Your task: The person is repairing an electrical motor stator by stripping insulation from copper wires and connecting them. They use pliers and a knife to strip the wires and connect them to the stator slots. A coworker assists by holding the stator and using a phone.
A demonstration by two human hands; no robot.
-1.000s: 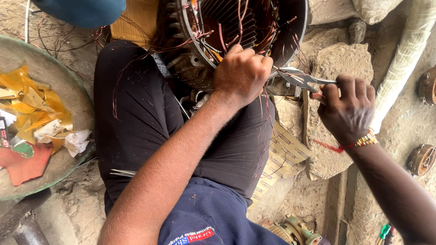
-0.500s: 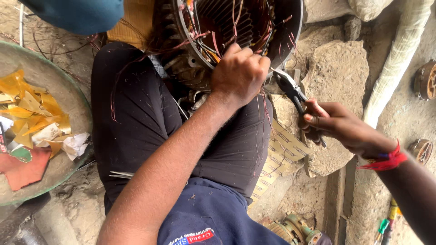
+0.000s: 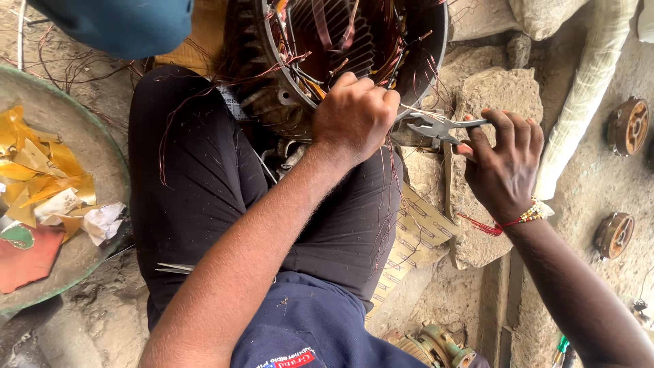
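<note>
Since half a second ago the right hand (image 3: 503, 163) has risen, bringing the pliers (image 3: 436, 126) level beside the left hand (image 3: 354, 117); what the left fist pinches is hidden under its knuckles, though it closes tight at the rim of the motor stator (image 3: 286, 102); the stator's top is cut off by the frame; the right grip holds the plier handles, tips touching thin wires just beside the left fist.

Two hands, the left hand (image 3: 354, 116) and right hand (image 3: 503, 163), one pair of pliers (image 3: 436, 125), one motor stator (image 3: 340, 54), one round tray (image 3: 88, 146), and two rusty round caps (image 3: 628, 125) on the ground.
</note>
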